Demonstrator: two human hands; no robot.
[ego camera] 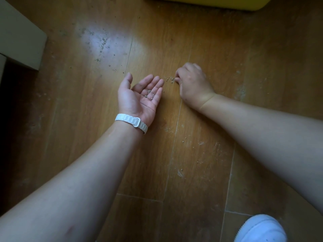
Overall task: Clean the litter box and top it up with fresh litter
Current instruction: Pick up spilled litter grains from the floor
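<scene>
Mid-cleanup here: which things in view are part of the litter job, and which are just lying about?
Job: floor pellets; palm pellets on the flat left hand; right hand, fingers curled at the floor pellets; yellow tub, probably the litter box.
Lying about: white cabinet corner; white shoe; wristband.

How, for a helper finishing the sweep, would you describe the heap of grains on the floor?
On the wooden floor below the yellow box, look between the two hands. The heap of grains lies at the right hand; unlike the loose grains in the open left hand, it sits on the boards.
</scene>
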